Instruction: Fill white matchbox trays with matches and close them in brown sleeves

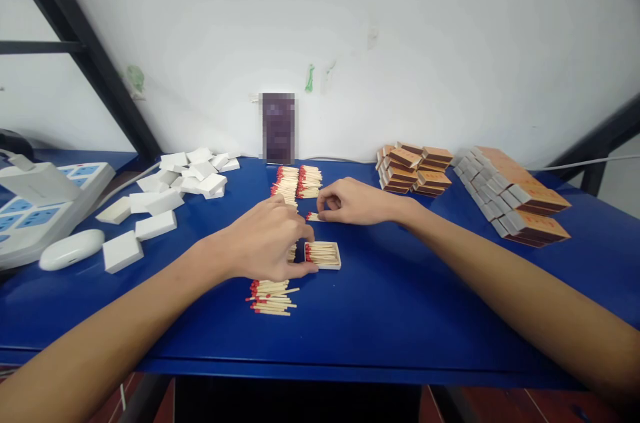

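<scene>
A small white matchbox tray (pixel 338 256) lies on the blue table, filled with red-tipped matches (pixel 323 252). My left hand (pixel 270 240) rests at its left end, thumb and index finger closed on the two corners there. Just beyond the tray, my right hand (pixel 353 202) pinches a few matches (pixel 313 216) close to the tabletop. Rows of loose matches (pixel 309 182) lie behind my hands. Another pile of matches (pixel 273 298) spreads in front of my left hand, which hides part of the matches beneath it.
White empty-looking trays (pixel 163 200) are heaped at left, near a power strip (pixel 55 210) and a white rounded case (pixel 73 250). Orange-brown matchbox sleeves (pixel 415 168) and stacked matchboxes (pixel 520 193) stand at right. A pixelated upright object (pixel 279 128) leans against the wall.
</scene>
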The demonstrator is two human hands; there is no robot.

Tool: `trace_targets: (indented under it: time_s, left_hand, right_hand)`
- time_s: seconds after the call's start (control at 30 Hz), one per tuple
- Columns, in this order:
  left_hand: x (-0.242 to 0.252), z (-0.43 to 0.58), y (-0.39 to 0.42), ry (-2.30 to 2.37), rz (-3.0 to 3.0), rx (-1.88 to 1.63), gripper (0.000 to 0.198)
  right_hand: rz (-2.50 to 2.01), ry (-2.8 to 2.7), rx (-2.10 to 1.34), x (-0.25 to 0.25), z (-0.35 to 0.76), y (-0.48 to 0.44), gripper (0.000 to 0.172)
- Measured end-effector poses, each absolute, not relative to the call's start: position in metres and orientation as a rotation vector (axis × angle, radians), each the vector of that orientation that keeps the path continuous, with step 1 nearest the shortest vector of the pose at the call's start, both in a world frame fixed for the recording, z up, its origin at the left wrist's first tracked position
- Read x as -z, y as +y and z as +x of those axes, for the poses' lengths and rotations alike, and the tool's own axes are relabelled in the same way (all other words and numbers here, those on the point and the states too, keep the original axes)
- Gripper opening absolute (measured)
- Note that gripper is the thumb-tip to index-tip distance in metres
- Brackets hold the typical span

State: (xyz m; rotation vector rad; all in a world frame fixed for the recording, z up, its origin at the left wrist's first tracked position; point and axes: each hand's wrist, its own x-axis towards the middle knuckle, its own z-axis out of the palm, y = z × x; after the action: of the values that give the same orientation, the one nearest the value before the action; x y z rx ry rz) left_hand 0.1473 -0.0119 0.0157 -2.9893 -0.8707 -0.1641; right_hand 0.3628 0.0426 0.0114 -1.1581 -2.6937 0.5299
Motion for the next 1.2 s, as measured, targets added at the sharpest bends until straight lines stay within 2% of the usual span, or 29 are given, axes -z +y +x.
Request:
trace_targets:
  time_s: [0.2,0.53,0.9,1.2]
  left_hand:
    - [-0.015,0.148,-0.011,-0.891,-2.982,0.202,0.035]
    - [-0.015,0.147,-0.011,-0.895,-2.963,0.157,0.035]
    - [-0.015,0.147,-0.01,-0.891,-2.958,0.166,0.035]
    - [-0.015,0.147,-0.011,-0.888,-2.967,0.17,0.032]
  right_hand:
    - [-1.21,-2.712,-0.519,-0.011,0.361,0.044,0.022]
    - [-1.193,-2.692,-0.762,-0.011,0.365,0.049,0.022]
    - [-1.205,-2.809,-0.551,-0.017,0.364,0.046,0.02]
    - [-1.316,-2.808,-0.63,-0.03,0.365,0.042,0.02]
